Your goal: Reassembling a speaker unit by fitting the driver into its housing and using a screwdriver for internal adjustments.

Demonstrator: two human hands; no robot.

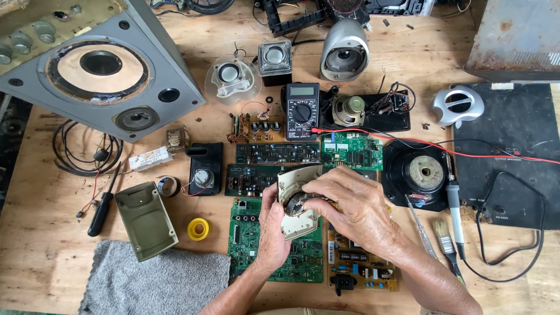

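While both sets of fingers clasp a small beige speaker shell [298,201], the left hand [273,224] grips its near left edge and the right hand [356,207] wraps over its dark middle. They hold the shell just above green circuit boards [274,245] at the near centre of a wooden table [46,251]. A black multimeter [301,109] lies farther off, a grey cloth [157,280] near left, a paintbrush [446,240] near right, and a large grey speaker cabinet [105,70] far left.
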